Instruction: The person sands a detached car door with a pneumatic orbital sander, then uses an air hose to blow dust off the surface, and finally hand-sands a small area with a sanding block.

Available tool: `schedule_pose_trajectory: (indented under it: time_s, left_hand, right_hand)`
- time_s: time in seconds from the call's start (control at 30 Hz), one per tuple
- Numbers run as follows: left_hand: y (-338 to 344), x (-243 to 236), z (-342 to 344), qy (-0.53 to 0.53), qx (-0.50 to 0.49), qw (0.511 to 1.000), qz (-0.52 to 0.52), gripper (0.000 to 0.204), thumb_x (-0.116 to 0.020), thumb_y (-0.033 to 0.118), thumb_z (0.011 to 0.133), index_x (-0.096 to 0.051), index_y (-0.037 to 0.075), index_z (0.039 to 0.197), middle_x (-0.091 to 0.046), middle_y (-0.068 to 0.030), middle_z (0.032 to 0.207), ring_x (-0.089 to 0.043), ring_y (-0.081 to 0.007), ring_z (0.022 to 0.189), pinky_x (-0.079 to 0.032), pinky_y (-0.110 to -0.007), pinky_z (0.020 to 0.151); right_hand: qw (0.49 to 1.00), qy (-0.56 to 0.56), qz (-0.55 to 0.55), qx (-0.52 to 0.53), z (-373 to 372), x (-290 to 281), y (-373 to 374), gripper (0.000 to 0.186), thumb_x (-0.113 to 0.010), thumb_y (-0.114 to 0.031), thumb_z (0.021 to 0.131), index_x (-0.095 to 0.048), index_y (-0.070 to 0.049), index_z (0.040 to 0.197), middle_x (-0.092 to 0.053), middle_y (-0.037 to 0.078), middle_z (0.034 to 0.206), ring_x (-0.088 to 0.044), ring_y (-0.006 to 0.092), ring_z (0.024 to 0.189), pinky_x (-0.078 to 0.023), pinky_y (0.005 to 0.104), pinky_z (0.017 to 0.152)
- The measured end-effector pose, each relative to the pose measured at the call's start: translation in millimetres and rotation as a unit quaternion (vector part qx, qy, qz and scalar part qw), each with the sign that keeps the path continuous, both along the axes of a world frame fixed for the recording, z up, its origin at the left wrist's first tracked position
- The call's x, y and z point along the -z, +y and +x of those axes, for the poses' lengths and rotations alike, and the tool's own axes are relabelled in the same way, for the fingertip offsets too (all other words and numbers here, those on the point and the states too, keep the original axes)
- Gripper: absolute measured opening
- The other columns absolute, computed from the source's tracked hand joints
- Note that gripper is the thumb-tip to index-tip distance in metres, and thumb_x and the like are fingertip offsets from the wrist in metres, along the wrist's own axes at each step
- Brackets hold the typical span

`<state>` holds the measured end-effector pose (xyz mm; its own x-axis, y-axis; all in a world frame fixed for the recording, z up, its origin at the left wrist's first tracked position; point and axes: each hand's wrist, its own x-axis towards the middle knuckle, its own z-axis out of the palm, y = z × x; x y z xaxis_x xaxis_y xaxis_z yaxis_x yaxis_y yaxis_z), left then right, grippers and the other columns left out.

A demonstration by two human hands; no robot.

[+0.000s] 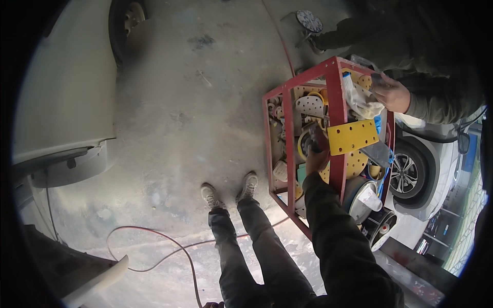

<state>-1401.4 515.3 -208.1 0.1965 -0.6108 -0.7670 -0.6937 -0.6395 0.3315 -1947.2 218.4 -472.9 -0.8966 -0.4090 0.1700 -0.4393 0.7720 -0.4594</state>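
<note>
My right hand (317,158) reaches into the upper part of a red metal cart (336,97). Its fingers are closed around a dark, brownish piece (319,137) whose kind I cannot make out. Just behind that piece is a round item with a yellow rim (302,147). Close to the hand, a yellow perforated sanding sheet (353,137) lies across the cart's frame. Only a sliver of my left hand (213,305) shows at the lower edge, near a red hose (191,262); its fingers are hidden.
Another person's hand (391,95) is over the cart's far side, holding something dark. Perforated discs (309,105), a cloth (362,100) and tins (362,200) fill the cart. A pale vehicle (67,77) stands left, a white car (434,174) right, a stool (309,20) at the back.
</note>
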Motion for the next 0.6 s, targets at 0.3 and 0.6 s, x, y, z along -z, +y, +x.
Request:
schedule_pose_trajectory:
  time_s: [0.3, 0.6]
  left_hand:
    - [-23, 16, 13, -0.010, -0.058, 0.997, 0.050, 0.023, -0.082, 0.020, 0.087, -0.069, 0.002, 0.080, -0.061, -0.0024, 0.064, -0.051, -0.0090, 0.063, -0.049, -0.031, 0.058]
    - [-41, 25, 10, -0.019, -0.059, 0.997, 0.039, 0.026, -0.084, 0.026, 0.085, -0.071, 0.004, 0.078, -0.064, -0.0025, 0.063, -0.053, -0.0079, 0.062, -0.050, -0.031, 0.059]
  right_hand:
    - [0.994, 0.050, -0.015, -0.098, -37, 40, -101, 0.076, -0.089, -0.020, 0.067, -0.056, -0.009, 0.135, -0.058, 0.017, 0.132, -0.054, 0.0419, 0.123, -0.046, 0.0526, 0.100]
    - [0.999, 0.041, 0.003, 0.022, -17, 49, -101, 0.077, -0.083, -0.022, 0.077, -0.046, -0.004, 0.142, -0.058, 0.022, 0.131, -0.054, 0.0444, 0.121, -0.046, 0.0535, 0.100]
